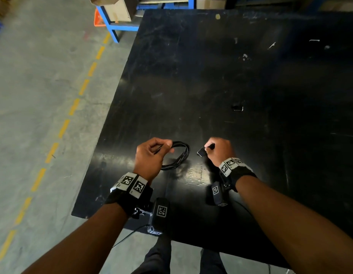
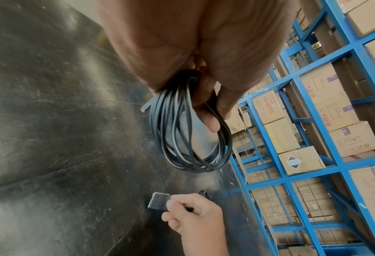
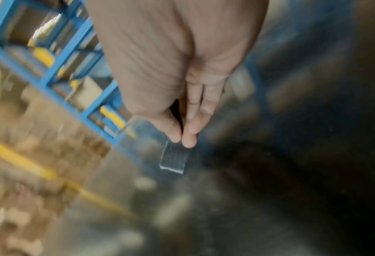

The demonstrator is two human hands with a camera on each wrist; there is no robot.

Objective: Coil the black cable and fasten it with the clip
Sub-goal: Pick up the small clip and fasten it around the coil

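The black cable (image 1: 181,155) is wound into a coil of several loops. My left hand (image 1: 152,153) grips one side of it, thumb over the strands, and the rest of the coil (image 2: 188,138) hangs free just above the black table (image 1: 231,76). A short way to the right, my right hand (image 1: 215,149) pinches a small flat black clip strap (image 1: 201,151) between thumb and fingertips. The strap (image 2: 159,202) sticks out past the fingers towards the coil. In the blurred right wrist view the strap (image 3: 173,159) shows below the pinching fingertips (image 3: 188,140).
Another small dark clip (image 1: 237,107) lies on the table farther back right. The table's left edge borders a concrete floor with a dashed yellow line (image 1: 73,107). Blue shelving (image 2: 313,121) stacked with cardboard boxes stands beyond the table.
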